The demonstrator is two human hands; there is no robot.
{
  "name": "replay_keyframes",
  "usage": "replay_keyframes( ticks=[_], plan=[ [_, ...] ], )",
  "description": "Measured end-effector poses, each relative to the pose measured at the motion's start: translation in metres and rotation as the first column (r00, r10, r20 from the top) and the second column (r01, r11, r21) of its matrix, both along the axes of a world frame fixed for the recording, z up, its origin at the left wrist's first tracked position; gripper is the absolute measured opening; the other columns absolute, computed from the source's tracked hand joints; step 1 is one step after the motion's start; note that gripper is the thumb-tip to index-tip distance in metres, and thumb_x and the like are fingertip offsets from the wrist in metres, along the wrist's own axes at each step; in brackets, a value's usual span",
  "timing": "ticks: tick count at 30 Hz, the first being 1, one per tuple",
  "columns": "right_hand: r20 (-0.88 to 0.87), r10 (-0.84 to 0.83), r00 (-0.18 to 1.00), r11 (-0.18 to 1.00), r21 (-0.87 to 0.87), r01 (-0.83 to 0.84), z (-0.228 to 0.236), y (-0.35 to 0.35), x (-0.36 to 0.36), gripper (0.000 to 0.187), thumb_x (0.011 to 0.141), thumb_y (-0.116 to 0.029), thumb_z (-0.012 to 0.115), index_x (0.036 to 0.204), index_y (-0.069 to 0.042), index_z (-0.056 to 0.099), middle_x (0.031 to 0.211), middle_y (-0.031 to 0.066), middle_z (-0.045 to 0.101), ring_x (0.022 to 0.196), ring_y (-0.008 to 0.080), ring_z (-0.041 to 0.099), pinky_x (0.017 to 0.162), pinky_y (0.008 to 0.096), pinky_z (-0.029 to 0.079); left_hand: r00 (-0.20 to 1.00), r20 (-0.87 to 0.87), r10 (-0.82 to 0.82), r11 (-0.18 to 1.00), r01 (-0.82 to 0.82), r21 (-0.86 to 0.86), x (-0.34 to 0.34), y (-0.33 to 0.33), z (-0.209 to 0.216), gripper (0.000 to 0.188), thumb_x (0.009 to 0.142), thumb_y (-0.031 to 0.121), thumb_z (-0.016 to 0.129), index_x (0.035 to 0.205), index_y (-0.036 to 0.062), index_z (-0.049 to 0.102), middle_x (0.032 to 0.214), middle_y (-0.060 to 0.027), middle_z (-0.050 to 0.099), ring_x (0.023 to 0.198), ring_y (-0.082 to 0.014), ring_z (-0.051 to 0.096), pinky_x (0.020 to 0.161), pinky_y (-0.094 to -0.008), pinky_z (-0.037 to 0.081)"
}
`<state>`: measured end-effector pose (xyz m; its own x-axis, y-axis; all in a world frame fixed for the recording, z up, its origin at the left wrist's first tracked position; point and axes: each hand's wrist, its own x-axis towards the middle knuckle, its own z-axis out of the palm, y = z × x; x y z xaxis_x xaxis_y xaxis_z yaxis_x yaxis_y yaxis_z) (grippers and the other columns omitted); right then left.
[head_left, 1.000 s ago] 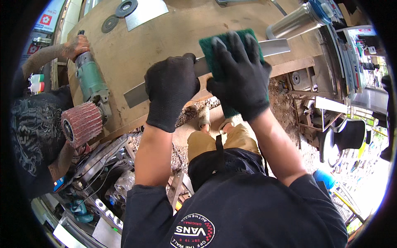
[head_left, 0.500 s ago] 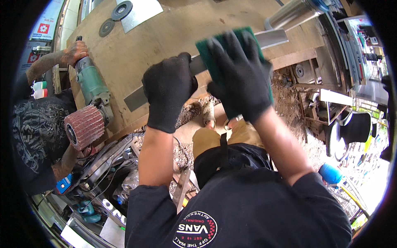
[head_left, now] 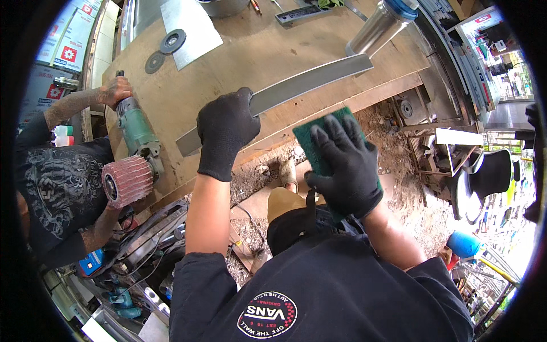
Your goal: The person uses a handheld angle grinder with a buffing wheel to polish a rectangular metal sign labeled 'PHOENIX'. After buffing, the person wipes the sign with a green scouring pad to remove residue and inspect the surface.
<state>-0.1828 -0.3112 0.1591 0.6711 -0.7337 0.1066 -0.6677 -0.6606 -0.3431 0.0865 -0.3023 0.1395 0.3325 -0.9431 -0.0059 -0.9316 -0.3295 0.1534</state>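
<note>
A flat grey metal strip point(head_left: 310, 82) lies slantwise along the near side of the wooden worktable. My left hand point(head_left: 228, 128), in a black knit glove, is closed around the strip left of its middle and covers that part. On the right, my gloved right hand point(head_left: 345, 165) has a green scouring pad point(head_left: 310, 137) under its palm and fingers. Pad and hand are off the strip, in front of the table's near edge. The long right part of the strip is bare.
At the left, a co-worker's hand point(head_left: 115, 91) holds a green power tool point(head_left: 137, 125) with a reddish flap wheel point(head_left: 128, 181). Two abrasive discs point(head_left: 172, 41) and a pale sheet point(head_left: 191, 37) lie farther back on the worktable point(head_left: 250, 51). A steel bottle point(head_left: 376, 34) stands beyond the strip's right end.
My right hand has come off the strip toward my body with the scouring pad. My left hand keeps its hold on the strip. The view has shifted slightly.
</note>
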Motion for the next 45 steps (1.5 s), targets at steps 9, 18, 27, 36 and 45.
replay_keyframes(
  ticks=[9, 18, 27, 36, 45],
  plan=[
    [0.047, -0.054, 0.997, 0.978, -0.198, 0.062, 0.003, -0.01, 0.08, 0.078, 0.075, -0.047, 0.077, 0.147, -0.025, 0.06, 0.159, 0.0189, 0.049, 0.145, 0.0445, 0.046, 0.098, 0.061, 0.042, 0.994, -0.1, 0.048, 0.999, -0.047, 0.014, 0.005, 0.011, 0.008, 0.024, 0.076, 0.028, 0.078, 0.096, 0.0156, 0.073, 0.091, -0.0137, 0.076, 0.087, -0.036, 0.075, 0.076, -0.049, 0.059],
    [-0.019, -0.045, 0.999, 0.974, -0.225, 0.04, -0.007, -0.021, 0.095, 0.079, 0.078, -0.05, 0.075, 0.151, -0.025, 0.057, 0.161, 0.02, 0.047, 0.148, 0.047, 0.041, 0.095, 0.0624, 0.043, 0.999, -0.036, -0.006, 0.99, 0.001, -0.141, 0.045, 0.059, -0.002, 0.018, 0.075, 0.021, 0.077, 0.09, 0.0144, 0.071, 0.081, -0.0114, 0.074, 0.076, -0.0347, 0.074, 0.073, -0.0473, 0.058],
    [0.011, 0.112, 0.994, 0.942, -0.318, -0.103, -0.021, -0.031, 0.108, 0.082, 0.074, -0.048, 0.078, 0.149, -0.023, 0.057, 0.157, 0.0206, 0.049, 0.14, 0.0545, 0.045, 0.093, 0.0659, 0.047, 0.999, -0.034, 0.004, 0.983, -0.011, -0.182, 0.039, 0.055, -0.011, 0.016, 0.075, 0.017, 0.074, 0.09, 0.014, 0.068, 0.08, -0.0127, 0.072, 0.074, -0.0349, 0.073, 0.068, -0.0481, 0.057],
    [-0.108, 0.185, 0.977, 0.945, -0.254, -0.207, -0.022, -0.03, 0.105, 0.092, 0.071, -0.047, 0.082, 0.153, -0.015, 0.053, 0.158, 0.0303, 0.045, 0.146, 0.0584, 0.037, 0.115, 0.0665, 0.038, 0.998, 0.001, 0.059, 0.98, -0.058, -0.191, 0.036, 0.067, -0.018, 0.022, 0.075, 0.015, 0.074, 0.096, 0.014, 0.074, 0.084, -0.0096, 0.074, 0.08, -0.0341, 0.075, 0.072, -0.0496, 0.059],
    [-0.157, 0.247, 0.956, 0.898, -0.335, -0.287, -0.018, -0.046, 0.119, 0.099, 0.073, -0.047, 0.085, 0.154, -0.002, 0.048, 0.15, 0.0296, 0.053, 0.145, 0.048, 0.044, 0.127, 0.056, 0.026, 0.988, 0.042, 0.15, 0.98, -0.143, -0.136, 0.035, 0.053, -0.009, 0.02, 0.077, 0.016, 0.072, 0.097, 0.0149, 0.076, 0.082, -0.0114, 0.075, 0.079, -0.0337, 0.077, 0.071, -0.0491, 0.061]
  ],
)
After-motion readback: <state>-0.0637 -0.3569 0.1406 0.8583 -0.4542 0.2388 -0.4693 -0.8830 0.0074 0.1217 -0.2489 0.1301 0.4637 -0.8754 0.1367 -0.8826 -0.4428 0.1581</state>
